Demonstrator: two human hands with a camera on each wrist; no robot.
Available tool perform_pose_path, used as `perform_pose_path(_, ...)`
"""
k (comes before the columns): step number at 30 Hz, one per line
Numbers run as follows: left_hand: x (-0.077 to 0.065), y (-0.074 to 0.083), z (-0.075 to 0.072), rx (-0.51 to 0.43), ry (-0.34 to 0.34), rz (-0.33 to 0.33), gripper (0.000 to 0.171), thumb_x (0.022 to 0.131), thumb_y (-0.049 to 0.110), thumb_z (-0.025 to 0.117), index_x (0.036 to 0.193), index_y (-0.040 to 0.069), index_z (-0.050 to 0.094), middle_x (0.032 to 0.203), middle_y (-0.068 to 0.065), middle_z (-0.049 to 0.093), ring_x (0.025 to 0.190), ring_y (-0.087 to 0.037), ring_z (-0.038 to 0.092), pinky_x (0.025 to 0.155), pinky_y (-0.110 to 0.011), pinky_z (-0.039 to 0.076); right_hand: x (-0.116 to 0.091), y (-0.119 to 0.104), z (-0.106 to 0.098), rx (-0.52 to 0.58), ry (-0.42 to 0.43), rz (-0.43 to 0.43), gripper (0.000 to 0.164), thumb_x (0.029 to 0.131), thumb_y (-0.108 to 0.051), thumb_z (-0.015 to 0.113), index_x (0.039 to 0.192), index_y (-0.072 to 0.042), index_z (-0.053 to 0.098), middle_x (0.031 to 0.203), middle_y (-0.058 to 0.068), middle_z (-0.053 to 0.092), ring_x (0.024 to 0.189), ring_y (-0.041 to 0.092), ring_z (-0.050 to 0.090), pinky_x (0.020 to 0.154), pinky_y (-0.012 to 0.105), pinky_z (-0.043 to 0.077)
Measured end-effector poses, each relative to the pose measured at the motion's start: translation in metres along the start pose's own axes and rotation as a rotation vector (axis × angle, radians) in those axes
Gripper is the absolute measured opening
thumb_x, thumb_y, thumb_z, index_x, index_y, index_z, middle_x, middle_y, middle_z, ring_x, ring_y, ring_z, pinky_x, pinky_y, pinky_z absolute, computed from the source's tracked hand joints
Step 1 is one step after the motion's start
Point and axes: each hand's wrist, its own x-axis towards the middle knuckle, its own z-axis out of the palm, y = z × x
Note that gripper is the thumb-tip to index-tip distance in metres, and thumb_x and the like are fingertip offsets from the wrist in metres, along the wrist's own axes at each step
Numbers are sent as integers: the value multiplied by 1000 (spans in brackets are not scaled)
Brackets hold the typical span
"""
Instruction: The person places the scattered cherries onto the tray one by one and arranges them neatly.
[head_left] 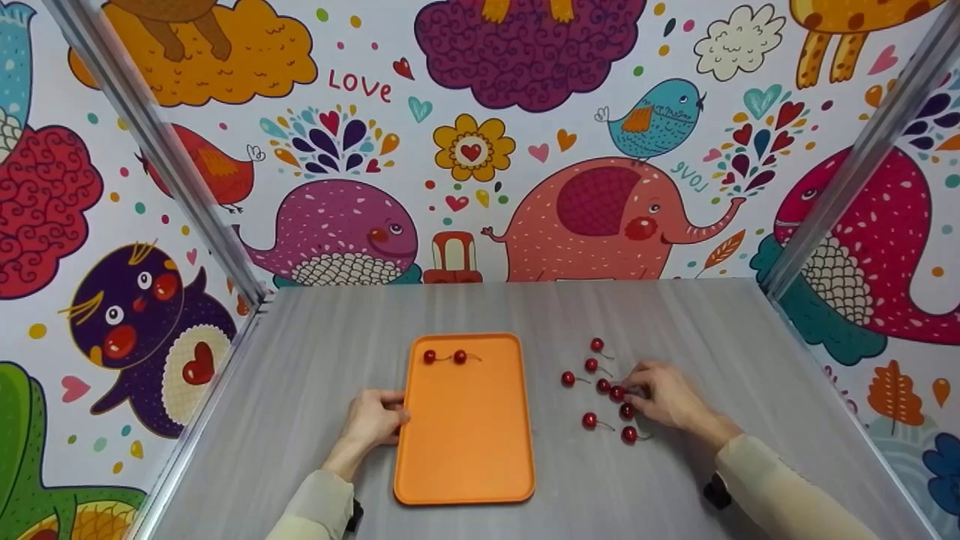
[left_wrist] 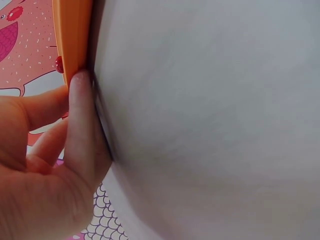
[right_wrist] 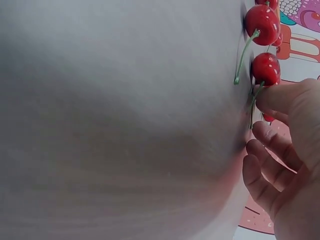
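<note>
- Cherries: two cherries (head_left: pixel 460 357) lie side by side on the tray (head_left: pixel 463 442), near its far end, stems pointing right.
- Eight more lie scattered on the desk (head_left: pixel 322 345) to the tray's right, stems visible on several.
- Progress, as judged from placement: two on the tray, eight off it. Stage appears early; the greater share remains on the desk.
- Right hand (head_left: pixel 667 394): fingers bent, thumb and forefinger at a cherry within the loose group. Cannot tell whether it is pinched or only touched; no cherry is seen lifted.
- Left hand (head_left: pixel 371 420): grips the tray's left edge, thumb against the outer side. Tray lies flat on the desk.
- Surroundings: patterned wall (head_left: pixel 517 195) behind the desk, metal bars (head_left: pixel 161 146) at both corners.
</note>
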Motion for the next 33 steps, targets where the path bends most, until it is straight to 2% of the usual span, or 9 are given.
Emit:
perform_pose_path(5, 0, -1, 0, -10, 2, 3, 42, 95, -4, 75, 137, -5, 78, 103, -13, 78, 80, -16, 75, 64, -35, 69, -1, 0, 4, -3, 20, -30, 10, 90, -3, 88, 93, -12, 89, 96, 2, 78, 85, 24, 74, 73, 40, 63)
perform_pose_path(9, 0, -1, 1, -14, 3, 0, 42, 95, -4, 75, 138, -5, 77, 102, -13, 78, 79, -16, 75, 64, -35, 69, 0, 1, 4, -1, 6, -42, 11, 89, -1, 87, 93, -11, 87, 96, 2, 77, 84, 21, 73, 72, 36, 63)
perform_pose_path(14, 0, -1, 1, -15, -5, -1, 42, 96, -3, 76, 139, -4, 77, 103, -13, 78, 81, -16, 75, 65, -35, 69, -2, 5, -1, 11, -13, -6, 14, 88, 0, 86, 97, -11, 88, 96, 1, 77, 79, 15, 70, 67, 30, 58)
perform_pose_path(18, -1, -1, 0, -9, -2, 0, 43, 97, -2, 76, 139, -4, 76, 105, -13, 78, 83, -17, 75, 66, -35, 70, -3, 9, -5, -8, -20, 9, 13, 90, 0, 87, 94, -12, 87, 92, -1, 76, 79, 15, 71, 69, 32, 60)
perform_pose_path(25, -1, 0, 1, -1, -6, -1, 42, 97, -1, 78, 139, -4, 77, 107, -14, 79, 82, -16, 76, 65, -35, 70, -8, 16, -6, -79, -11, -70, 16, 90, 0, 88, 89, -15, 82, 88, -3, 74, 79, 16, 72, 70, 35, 62)
perform_pose_path(33, 0, -1, 0, 2, -2, -1, 43, 96, -4, 77, 139, -3, 77, 102, -12, 80, 80, -16, 76, 64, -34, 69, -9, 21, -5, -132, 8, -173, 22, 87, 4, 88, 91, -15, 78, 89, -3, 73, 77, 18, 73, 68, 38, 62)
